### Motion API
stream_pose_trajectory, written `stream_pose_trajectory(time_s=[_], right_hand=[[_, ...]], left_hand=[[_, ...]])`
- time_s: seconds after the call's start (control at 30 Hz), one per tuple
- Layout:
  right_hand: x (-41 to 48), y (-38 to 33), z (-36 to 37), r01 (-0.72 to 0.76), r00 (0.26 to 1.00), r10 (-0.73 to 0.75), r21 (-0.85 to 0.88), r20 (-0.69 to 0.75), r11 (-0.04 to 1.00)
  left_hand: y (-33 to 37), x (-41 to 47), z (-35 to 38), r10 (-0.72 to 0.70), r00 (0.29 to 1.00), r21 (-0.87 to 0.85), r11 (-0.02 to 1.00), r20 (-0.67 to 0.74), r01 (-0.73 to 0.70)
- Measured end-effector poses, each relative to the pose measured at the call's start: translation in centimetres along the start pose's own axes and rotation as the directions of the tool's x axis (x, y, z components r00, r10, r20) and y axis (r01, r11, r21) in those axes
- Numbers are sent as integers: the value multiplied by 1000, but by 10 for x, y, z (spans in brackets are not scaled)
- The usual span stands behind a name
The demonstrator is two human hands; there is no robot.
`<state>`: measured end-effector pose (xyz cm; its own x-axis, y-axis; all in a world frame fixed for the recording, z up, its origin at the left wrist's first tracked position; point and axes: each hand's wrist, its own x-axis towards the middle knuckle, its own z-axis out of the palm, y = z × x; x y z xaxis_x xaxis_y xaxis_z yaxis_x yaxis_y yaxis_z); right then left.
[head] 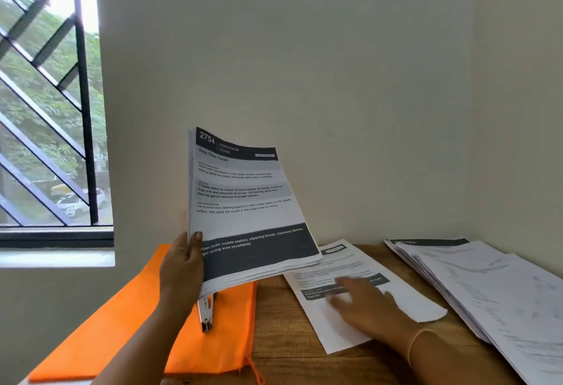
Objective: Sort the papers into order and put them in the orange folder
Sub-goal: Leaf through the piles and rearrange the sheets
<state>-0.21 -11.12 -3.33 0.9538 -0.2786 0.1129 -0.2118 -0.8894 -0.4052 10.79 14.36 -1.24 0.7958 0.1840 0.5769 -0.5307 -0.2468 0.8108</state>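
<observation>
Sorting step: left hand (182, 266) grips the paper stack (243, 202); right hand (362, 299), fingers spread, hovers over the loose sheet (332, 333), probably the next to pick up.

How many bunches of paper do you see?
3: one stack gripped by the left hand, one sheet under the right hand, one pile far right. Others may hide underneath.

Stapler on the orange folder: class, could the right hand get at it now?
Probably yes: the right hand holds nothing, and the stapler lies in the open below the raised stack of papers.
</observation>
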Motion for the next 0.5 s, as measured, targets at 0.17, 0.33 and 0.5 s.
stream_pose_trajectory(time_s=[0.17, 0.33, 0.5], right_hand=[[-3, -5, -19, 104, 950, 123, 660, -288, 744], [-3, -5, -21, -60, 986, 168, 887, -21, 459], [2, 0, -21, -40, 972, 224, 888, -72, 458]], left_hand=[[14, -17, 17, 19, 998, -14, 1000, 61, -19], [20, -35, 33, 18, 986, -21, 1000, 168, -15], [20, -41, 38, -41, 972, -104, 992, 231, 67]])
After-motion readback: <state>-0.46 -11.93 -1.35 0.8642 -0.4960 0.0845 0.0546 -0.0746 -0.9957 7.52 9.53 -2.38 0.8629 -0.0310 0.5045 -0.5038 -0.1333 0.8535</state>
